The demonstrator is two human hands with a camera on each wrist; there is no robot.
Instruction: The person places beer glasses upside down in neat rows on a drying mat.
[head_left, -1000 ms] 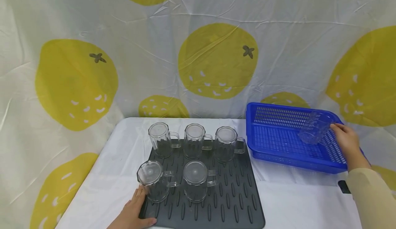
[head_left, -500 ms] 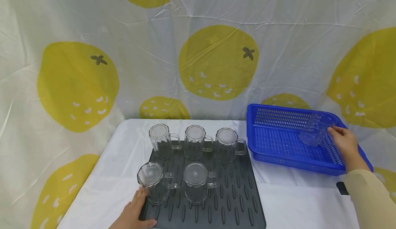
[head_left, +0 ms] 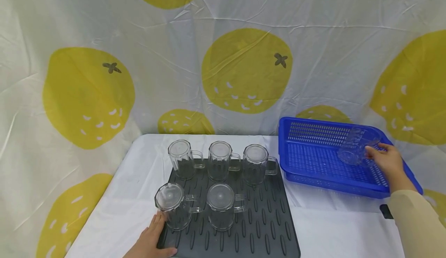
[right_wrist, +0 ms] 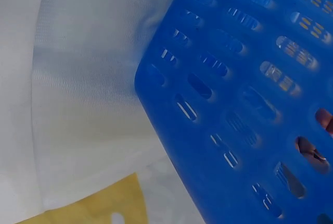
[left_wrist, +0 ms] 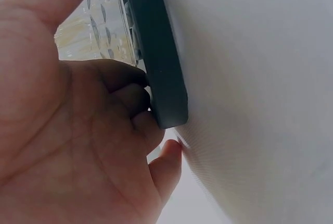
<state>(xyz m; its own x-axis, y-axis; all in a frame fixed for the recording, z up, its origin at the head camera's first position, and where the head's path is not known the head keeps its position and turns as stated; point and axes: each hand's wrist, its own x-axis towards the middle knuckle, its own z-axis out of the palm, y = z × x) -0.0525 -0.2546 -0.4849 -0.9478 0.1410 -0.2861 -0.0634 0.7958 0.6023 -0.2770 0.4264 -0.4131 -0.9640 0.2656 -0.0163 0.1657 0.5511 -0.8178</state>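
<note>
A clear glass mug [head_left: 351,149] lies on its side in the blue perforated basket [head_left: 327,185]. My right hand [head_left: 388,163] reaches over the basket's right side, thumb and curled fingers at the mug's handle side. In the right wrist view the basket [right_wrist: 182,135] covers most of that hand; only bits of fingers show through its slots. My left hand [head_left: 148,236] rests at the front left corner of a dark grey ridged mat [head_left: 258,227], thumb spread along the front. Its fingers touch the mat's edge [left_wrist: 164,73] in the left wrist view.
Several glass mugs stand upside down on the mat: three in the back row, including one at the back right [head_left: 255,165], and two in front, including one near my left hand [head_left: 177,207]. A white cloth [head_left: 324,227] covers the table. A lemon-print curtain [head_left: 167,57] hangs behind.
My right hand's thumb and fingers have shifted left and slightly down along the mug. The mug stays in place in the basket. My left hand stays at the mat's corner.
</note>
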